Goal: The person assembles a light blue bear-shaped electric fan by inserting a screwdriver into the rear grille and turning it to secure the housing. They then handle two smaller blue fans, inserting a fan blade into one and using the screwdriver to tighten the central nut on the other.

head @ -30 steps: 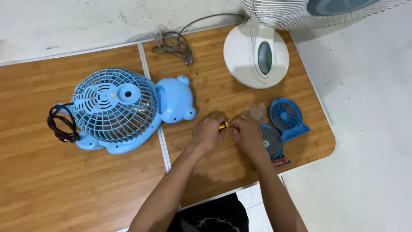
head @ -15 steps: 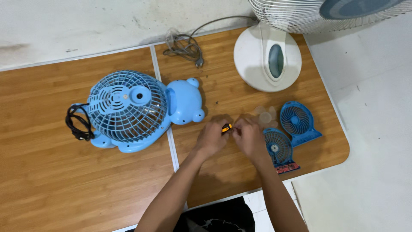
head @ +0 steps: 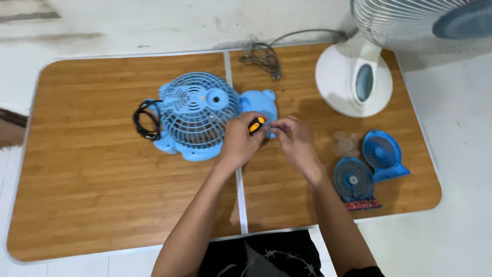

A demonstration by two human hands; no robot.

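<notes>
Both hands pinch an orange-black screwdriver beside the blue fan.

On the wooden bench, the left hand grips an orange-and-black screwdriver while the right hand pinches its tip, just beside a light-blue desk fan lying flat. Two small blue fans lie to the right.
</notes>
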